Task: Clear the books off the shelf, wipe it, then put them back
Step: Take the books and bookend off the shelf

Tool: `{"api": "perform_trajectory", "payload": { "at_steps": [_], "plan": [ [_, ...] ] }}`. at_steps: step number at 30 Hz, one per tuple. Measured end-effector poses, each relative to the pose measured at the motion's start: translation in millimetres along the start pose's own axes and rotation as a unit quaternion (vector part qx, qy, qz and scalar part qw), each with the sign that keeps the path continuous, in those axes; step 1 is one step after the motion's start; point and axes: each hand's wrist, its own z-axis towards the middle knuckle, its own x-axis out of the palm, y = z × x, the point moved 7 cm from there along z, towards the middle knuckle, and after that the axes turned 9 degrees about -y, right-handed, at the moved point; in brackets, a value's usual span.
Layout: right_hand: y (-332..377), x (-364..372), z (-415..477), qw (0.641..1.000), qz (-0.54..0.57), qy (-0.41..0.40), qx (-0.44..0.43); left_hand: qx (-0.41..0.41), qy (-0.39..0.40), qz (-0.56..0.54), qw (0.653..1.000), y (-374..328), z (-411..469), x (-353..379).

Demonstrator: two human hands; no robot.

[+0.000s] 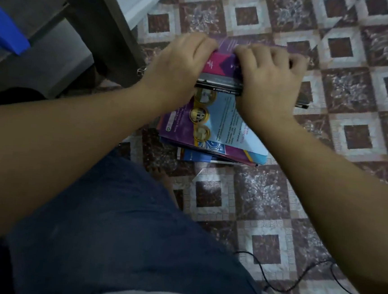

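A bundle of books [219, 65] with purple and magenta covers is held edge-up above the patterned floor. My left hand [176, 68] grips its left end, fingers curled over the top. My right hand [268, 79] grips the right end the same way. Below the bundle lies a stack of books [215, 130] on the floor, its top cover purple and light blue with gold circles. The shelf's dark wooden side [109, 27] stands just left of my left hand.
A blue object [3, 31] sits at the far left on a dark surface. A thin black cable [298, 282] snakes over the tiles at lower right. My leg in dark shorts [122, 234] fills the lower middle, with toes near the stack.
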Motion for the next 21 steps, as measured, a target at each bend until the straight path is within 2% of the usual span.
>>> {"api": "perform_trajectory", "payload": {
  "at_steps": [4, 7, 9, 12, 14, 18, 21],
  "plan": [
    [15, 31, -38, 0.997, 0.005, -0.069, -0.026, -0.046, 0.083, 0.010, 0.995, 9, -35, 36],
    [26, 49, -76, 0.997, 0.034, -0.048, -0.053, -0.050, 0.196, 0.000, 0.979, 8, -67, 60],
    [31, 62, -97, 0.995, 0.050, 0.023, -0.083, -0.050, 0.261, -0.006, 0.964, 8, -82, 74],
    [36, 81, -123, 0.971, 0.055, 0.192, -0.129, -0.039, 0.328, -0.003, 0.944, 8, -93, 85],
    [36, 85, -132, 0.955, 0.049, 0.266, -0.119, -0.033, 0.362, 0.007, 0.932, 6, -97, 89],
    [37, 77, -128, 0.948, 0.053, 0.303, -0.082, -0.044, 0.407, 0.005, 0.912, 4, -101, 86],
    [42, 73, -119, 0.937, 0.052, 0.337, -0.074, -0.102, 0.419, -0.008, 0.902, 17, -103, 68]
  ]
}}
